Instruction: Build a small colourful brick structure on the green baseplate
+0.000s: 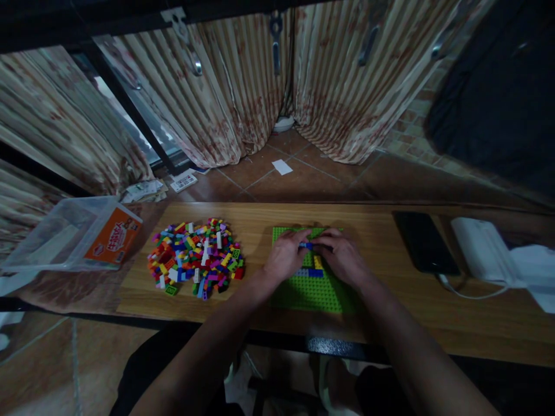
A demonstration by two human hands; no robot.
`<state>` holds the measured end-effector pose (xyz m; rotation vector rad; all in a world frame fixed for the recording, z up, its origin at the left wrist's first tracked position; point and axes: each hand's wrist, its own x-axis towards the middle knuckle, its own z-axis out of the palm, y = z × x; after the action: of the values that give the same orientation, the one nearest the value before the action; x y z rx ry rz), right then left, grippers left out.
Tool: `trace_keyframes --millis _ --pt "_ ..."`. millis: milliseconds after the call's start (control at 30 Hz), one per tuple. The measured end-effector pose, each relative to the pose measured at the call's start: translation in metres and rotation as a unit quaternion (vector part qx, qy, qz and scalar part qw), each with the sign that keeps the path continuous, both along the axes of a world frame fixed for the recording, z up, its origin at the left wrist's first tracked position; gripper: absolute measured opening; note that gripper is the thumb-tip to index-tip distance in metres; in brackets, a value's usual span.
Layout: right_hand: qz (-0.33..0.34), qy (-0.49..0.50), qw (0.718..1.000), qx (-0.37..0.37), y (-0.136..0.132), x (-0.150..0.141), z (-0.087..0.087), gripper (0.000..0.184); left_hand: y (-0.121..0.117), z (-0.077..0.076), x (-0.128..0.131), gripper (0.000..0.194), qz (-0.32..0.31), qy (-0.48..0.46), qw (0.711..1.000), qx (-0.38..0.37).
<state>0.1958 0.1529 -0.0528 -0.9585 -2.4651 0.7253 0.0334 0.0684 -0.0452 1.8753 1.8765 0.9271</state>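
A green studded baseplate (pixel 312 297) lies on the wooden table before me, with both hands over its far half. My left hand (pixel 286 253) has its fingers closed at a small blue brick (pixel 306 245). From the other side my right hand (pixel 342 254) closes its fingers at the same brick. Just nearer to me, a row of grey and blue bricks (pixel 310 273) sits on the plate, with a yellow brick (pixel 318 262) at its right end. My fingers partly cover the far part of the plate.
Left of the plate spreads a large heap of mixed coloured bricks (pixel 199 257). A clear plastic box (pixel 65 231) with an orange label stands at the far left. At right lie a black phone (pixel 425 241), a white device (pixel 483 248) and a white cable (pixel 472 294).
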Motion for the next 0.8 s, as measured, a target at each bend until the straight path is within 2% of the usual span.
trace_keyframes --millis 133,433,600,800 --pt "-0.002 0.013 1.0 -0.01 0.0 -0.001 -0.002 0.02 0.005 0.0 0.001 0.038 0.002 0.004 1.0 0.001" --pt "0.004 0.026 0.999 -0.025 0.01 0.001 -0.008 0.015 0.014 0.009 0.001 0.04 -0.033 0.064 0.997 -0.015" --pt "-0.021 0.023 1.0 0.0 0.008 -0.002 -0.011 0.015 0.017 0.013 0.0 0.04 -0.035 0.099 0.994 -0.028" --pt "-0.017 0.051 0.998 -0.02 0.004 0.001 -0.001 0.026 0.011 0.013 0.002 0.044 -0.026 0.128 0.991 -0.017"
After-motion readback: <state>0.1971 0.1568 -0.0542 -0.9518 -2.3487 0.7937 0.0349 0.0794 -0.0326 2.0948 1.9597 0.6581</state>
